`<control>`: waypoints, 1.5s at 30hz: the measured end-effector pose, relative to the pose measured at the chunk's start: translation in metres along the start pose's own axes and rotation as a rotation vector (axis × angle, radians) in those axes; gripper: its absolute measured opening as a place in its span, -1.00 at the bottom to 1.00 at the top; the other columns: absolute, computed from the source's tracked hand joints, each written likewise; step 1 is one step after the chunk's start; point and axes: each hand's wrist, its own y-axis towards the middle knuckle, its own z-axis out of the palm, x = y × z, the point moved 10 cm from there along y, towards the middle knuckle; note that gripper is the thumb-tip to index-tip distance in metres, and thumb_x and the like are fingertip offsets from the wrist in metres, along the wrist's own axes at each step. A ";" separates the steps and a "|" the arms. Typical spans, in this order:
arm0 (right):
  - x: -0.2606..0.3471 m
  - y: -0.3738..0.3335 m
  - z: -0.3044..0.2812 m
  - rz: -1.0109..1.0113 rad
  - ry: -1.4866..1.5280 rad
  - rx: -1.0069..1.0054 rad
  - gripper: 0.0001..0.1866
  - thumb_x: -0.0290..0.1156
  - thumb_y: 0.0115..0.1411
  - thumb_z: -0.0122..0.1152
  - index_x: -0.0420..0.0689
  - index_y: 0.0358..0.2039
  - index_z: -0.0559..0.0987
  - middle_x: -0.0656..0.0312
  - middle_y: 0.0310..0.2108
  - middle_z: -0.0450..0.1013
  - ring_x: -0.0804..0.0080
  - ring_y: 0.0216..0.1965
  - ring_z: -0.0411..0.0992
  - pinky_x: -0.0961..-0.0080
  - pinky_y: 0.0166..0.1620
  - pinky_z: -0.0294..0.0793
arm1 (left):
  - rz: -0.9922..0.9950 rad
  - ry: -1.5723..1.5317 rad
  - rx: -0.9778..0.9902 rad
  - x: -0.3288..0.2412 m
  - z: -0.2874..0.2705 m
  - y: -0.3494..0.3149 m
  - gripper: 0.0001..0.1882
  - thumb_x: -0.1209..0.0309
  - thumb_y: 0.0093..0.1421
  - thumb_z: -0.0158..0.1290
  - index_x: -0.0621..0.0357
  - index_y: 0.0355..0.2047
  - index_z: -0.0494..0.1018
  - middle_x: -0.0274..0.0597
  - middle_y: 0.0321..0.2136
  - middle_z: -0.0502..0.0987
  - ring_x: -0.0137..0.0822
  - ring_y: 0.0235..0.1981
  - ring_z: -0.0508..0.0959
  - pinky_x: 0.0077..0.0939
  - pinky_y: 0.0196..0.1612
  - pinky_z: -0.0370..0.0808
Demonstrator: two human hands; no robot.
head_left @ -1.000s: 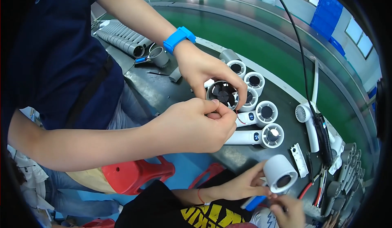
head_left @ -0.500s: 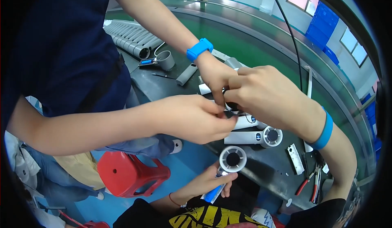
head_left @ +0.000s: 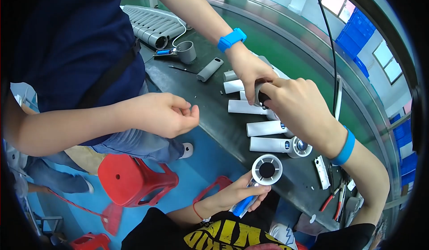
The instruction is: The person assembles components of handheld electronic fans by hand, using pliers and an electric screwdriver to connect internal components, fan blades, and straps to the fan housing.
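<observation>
My left hand (head_left: 243, 192) is closed round the handle of a white handheld fan (head_left: 267, 169). Its round head faces up, and a blue cylindrical battery (head_left: 244, 206) shows in the opened handle. Over the bench, my right hand (head_left: 297, 109), with a blue wristband, curls its fingers on a round grey fan head (head_left: 259, 94) with a dark centre. A co-worker's hand (head_left: 251, 73) with a blue band grips the same piece; fingers partly hide it. The co-worker's other hand (head_left: 165, 114) hangs off to the left, fingers half curled, with nothing visible in it.
White fans (head_left: 270, 144) lie in a row on the dark bench (head_left: 210, 111). Pliers (head_left: 340, 201) and a white strip part (head_left: 321, 172) sit at the right. Grey tubes (head_left: 149, 31), a grey cup (head_left: 186, 52) and a grey handle shell (head_left: 210, 69) are farther left. A red stool (head_left: 127, 178) stands below.
The co-worker's near hand has drawn away to the left from the fan head. My left hand with the fan appears slightly farther right. My right hand stays on the fan head.
</observation>
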 end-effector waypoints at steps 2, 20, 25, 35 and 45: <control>0.010 -0.002 -0.006 -0.033 -0.088 -0.061 -0.89 -0.63 -0.13 0.20 -0.21 -0.51 0.51 0.13 -0.59 0.47 0.19 -0.48 0.53 0.38 -0.47 0.48 | -0.023 -0.008 0.009 0.003 0.001 -0.001 -0.60 0.37 0.26 0.04 0.14 0.01 0.14 -0.25 -0.51 0.40 -0.47 -0.66 0.44 -0.62 -0.65 0.38; -0.011 0.012 0.011 -0.120 0.167 -0.081 -0.81 -0.42 -0.03 0.21 -0.28 -0.54 0.44 0.03 -0.50 0.40 0.00 -0.56 0.39 0.23 -0.45 0.40 | -0.083 0.015 0.010 0.028 0.008 0.003 -0.53 0.35 0.26 0.04 0.08 0.10 0.11 -0.28 -0.52 0.40 -0.49 -0.65 0.45 -0.63 -0.64 0.38; -0.013 0.010 0.014 -0.131 0.193 -0.084 -0.80 -0.42 -0.04 0.21 -0.28 -0.55 0.41 0.01 -0.48 0.41 0.00 -0.54 0.40 0.22 -0.44 0.41 | -0.092 0.030 0.018 0.030 0.009 0.003 -0.55 0.35 0.26 0.03 0.10 0.08 0.12 -0.27 -0.52 0.39 -0.48 -0.65 0.45 -0.63 -0.64 0.38; -0.014 0.016 0.026 -0.095 0.189 -0.086 -0.80 -0.42 0.02 0.25 -0.28 -0.39 0.51 0.04 -0.40 0.46 0.01 -0.47 0.45 0.21 -0.36 0.47 | -0.077 0.023 0.062 0.030 0.012 0.004 -0.57 0.37 0.26 0.03 0.14 0.05 0.12 -0.23 -0.50 0.39 -0.46 -0.64 0.44 -0.62 -0.63 0.40; -0.008 0.023 0.038 -0.084 0.151 -0.153 -0.77 -0.32 0.09 0.26 -0.25 -0.47 0.53 0.04 -0.47 0.49 0.12 -0.45 0.51 0.24 -0.37 0.48 | -0.076 0.005 0.063 0.027 0.010 0.001 -0.54 0.39 0.27 0.02 0.14 0.09 0.09 -0.24 -0.49 0.39 -0.46 -0.63 0.46 -0.64 -0.62 0.40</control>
